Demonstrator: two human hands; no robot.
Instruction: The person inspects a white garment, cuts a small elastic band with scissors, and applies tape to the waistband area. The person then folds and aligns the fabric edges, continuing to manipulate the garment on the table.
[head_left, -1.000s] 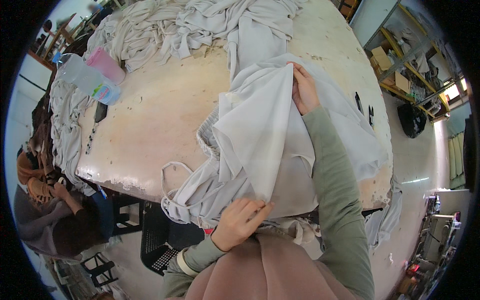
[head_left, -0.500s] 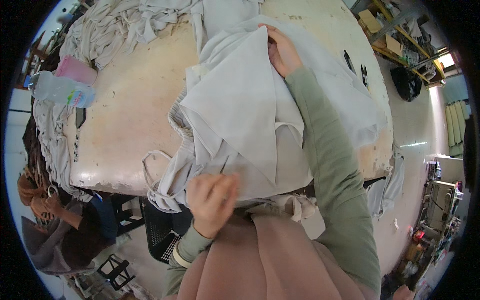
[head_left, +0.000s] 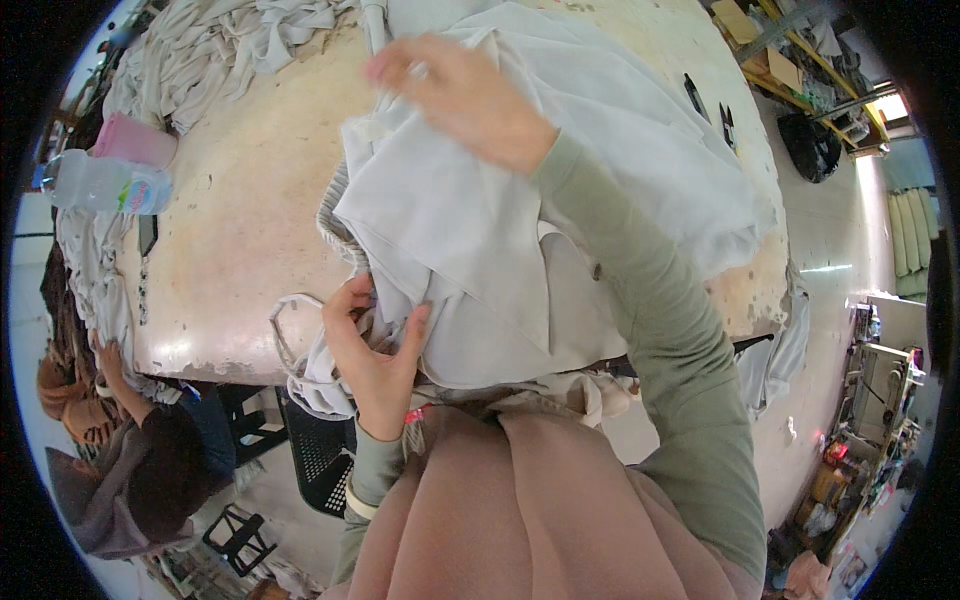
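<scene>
A pale grey garment [head_left: 455, 230] lies in loose folds in front of me, with a gathered edge [head_left: 335, 220] along its left side. My left hand [head_left: 375, 355] is at its lower left corner. Thumb and forefinger are spread apart against the cloth, and the other fingers are partly hidden. A thin cloth loop [head_left: 281, 330] sticks out to the left of that hand. Over the garment's upper left part is my right hand [head_left: 465, 100], its fingers smeared by motion, so whether they hold cloth does not show.
Crumpled pale cloth [head_left: 200, 65] is heaped at the far left. A clear bottle [head_left: 105, 183] lies by a pink container [head_left: 135, 140]. Dark thread snips [head_left: 727, 127] are on the table's right side. Another person [head_left: 150, 440] sits at left, near a black stool [head_left: 238, 540].
My right hand has moved left across the garment's top and off the cloth edge it touched. My left hand has gone up and left onto the lower left cloth, its fingers spreading.
</scene>
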